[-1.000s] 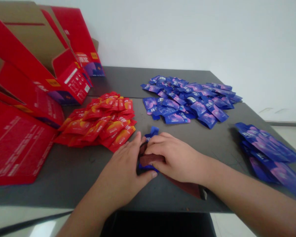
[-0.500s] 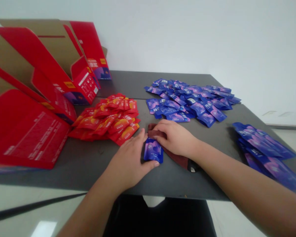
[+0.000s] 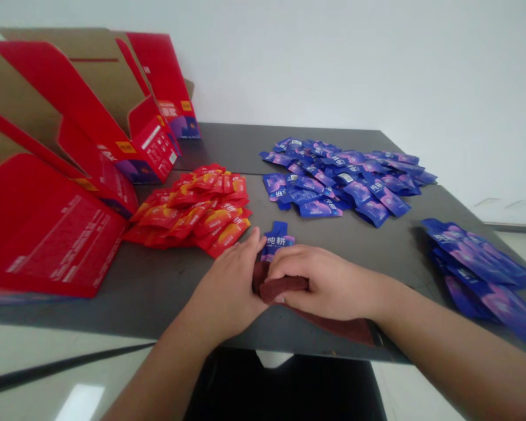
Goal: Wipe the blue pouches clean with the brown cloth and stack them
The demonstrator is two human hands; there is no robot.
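A small blue pouch with white lettering and a narrow neck lies on the table in front of me. My left hand steadies it, fingertips at its left edge; the thumb is hidden under the cloth. My right hand is closed around a folded brown cloth, which presses on the lower part of the pouch and covers it. The cloth's loose end trails right under my wrist.
A pile of red pouches lies left of my hands. Beyond them is a heap of blue pouches, and a smaller blue stack sits at the right edge. Open red cartons line the left side of the dark table.
My right hand has slid the cloth from the pouch's upper end down to its lower part, toward me. The pouch's neck now shows. My left hand has hardly moved.
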